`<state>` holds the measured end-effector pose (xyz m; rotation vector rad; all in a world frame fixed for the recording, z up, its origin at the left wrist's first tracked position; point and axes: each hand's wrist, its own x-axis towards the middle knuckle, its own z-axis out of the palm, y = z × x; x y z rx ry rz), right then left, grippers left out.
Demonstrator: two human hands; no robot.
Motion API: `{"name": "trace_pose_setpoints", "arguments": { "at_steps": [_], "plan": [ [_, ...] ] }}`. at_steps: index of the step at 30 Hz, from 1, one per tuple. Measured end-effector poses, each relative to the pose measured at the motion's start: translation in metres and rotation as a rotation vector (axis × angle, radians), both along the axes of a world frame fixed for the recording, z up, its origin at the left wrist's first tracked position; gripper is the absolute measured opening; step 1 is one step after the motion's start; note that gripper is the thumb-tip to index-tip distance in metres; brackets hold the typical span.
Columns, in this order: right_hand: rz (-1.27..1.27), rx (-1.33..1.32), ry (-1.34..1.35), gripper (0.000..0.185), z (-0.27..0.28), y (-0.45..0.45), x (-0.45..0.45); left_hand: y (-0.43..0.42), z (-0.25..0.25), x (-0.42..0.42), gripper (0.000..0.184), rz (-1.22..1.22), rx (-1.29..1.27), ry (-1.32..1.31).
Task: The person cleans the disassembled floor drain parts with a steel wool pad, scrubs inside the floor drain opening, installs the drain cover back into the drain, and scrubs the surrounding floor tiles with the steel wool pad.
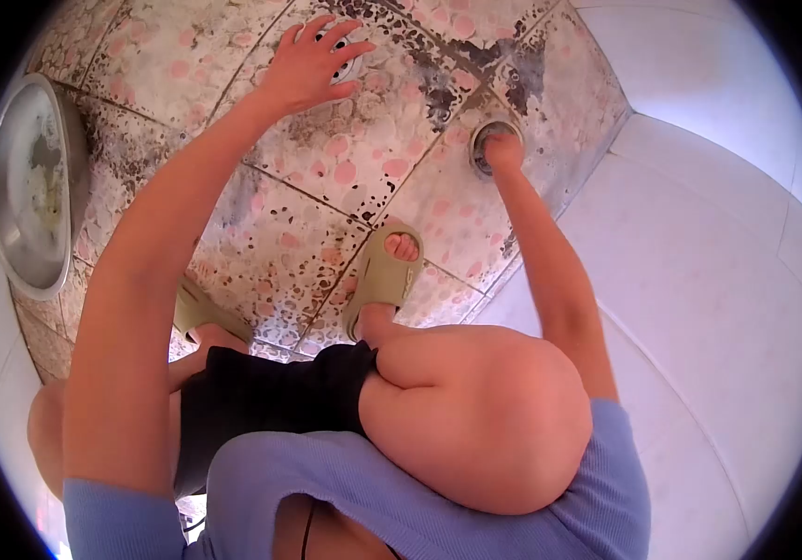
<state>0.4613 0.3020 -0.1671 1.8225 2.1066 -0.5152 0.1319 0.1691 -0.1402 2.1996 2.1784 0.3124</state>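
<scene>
My left hand (pixel 312 70) reaches to the far part of the tiled floor, its fingers spread over a small round white cover with dark holes (pixel 341 70). Whether the fingertips press on this cover or hover just above it, I cannot tell. On the right, my right hand (pixel 504 149) is down in a round floor drain opening (pixel 478 149) with a pale rim. Its fingers are hidden inside the hole, so I cannot see what they touch. The floor around both hands is stained dark and spotted with pink.
A metal basin (pixel 32 187) stands at the left wall, tilted in view. Two green slippers, one the right slipper (pixel 391 271), are on my feet. White wall tiles (pixel 671 215) rise close on the right. Dark wet-looking patches (pixel 522 79) mark the floor near the corner.
</scene>
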Motion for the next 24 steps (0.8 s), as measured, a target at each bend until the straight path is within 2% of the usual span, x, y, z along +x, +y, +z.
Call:
{"name": "trace_pose_setpoints", "arguments": {
  "at_steps": [1, 4, 8, 10, 11, 12, 14, 16, 19, 20, 23, 24],
  "plan": [
    [-0.128, 0.028, 0.095, 0.021, -0.004, 0.003, 0.002, -0.001, 0.001, -0.001, 0.054, -0.003, 0.004, -0.009],
    [-0.285, 0.090, 0.212, 0.021, -0.022, 0.004, 0.015, 0.001, 0.000, -0.001, 0.055, -0.007, 0.006, -0.031],
    [-0.056, 0.138, 0.069, 0.022, -0.049, 0.011, 0.027, 0.000, 0.000, 0.000, 0.056, -0.009, -0.021, -0.030],
    [-0.014, 0.173, 0.116, 0.023, -0.055, 0.008, 0.029, 0.002, 0.001, 0.000, 0.056, -0.006, -0.014, -0.023],
    [-0.021, 0.191, 0.160, 0.024, -0.056, 0.002, 0.036, 0.002, 0.001, 0.000, 0.056, -0.003, -0.010, -0.011],
    [-0.201, 0.193, 0.274, 0.024, -0.036, -0.011, 0.023, 0.001, 0.001, 0.000, 0.056, -0.002, -0.011, 0.000],
    [0.425, 0.120, 0.097, 0.020, 0.010, -0.012, 0.025, -0.001, -0.002, 0.001, 0.056, -0.011, 0.004, -0.027],
    [1.098, 0.129, -0.022, 0.015, 0.025, 0.009, 0.035, -0.002, -0.003, -0.002, 0.057, -0.015, 0.024, 0.001],
    [1.639, 0.177, 0.089, 0.013, 0.036, 0.051, 0.029, 0.000, -0.005, -0.002, 0.056, -0.007, 0.021, -0.024],
    [1.756, 0.184, 0.155, 0.014, 0.041, 0.056, 0.023, 0.000, -0.006, 0.000, 0.056, 0.005, 0.026, -0.009],
    [1.837, 0.177, 0.060, 0.015, 0.037, 0.059, 0.025, -0.001, -0.006, -0.001, 0.056, -0.006, 0.029, -0.045],
    [1.705, 0.249, 0.078, 0.013, 0.030, 0.051, 0.034, -0.001, -0.004, -0.001, 0.056, 0.000, 0.008, -0.038]
  ]
}}
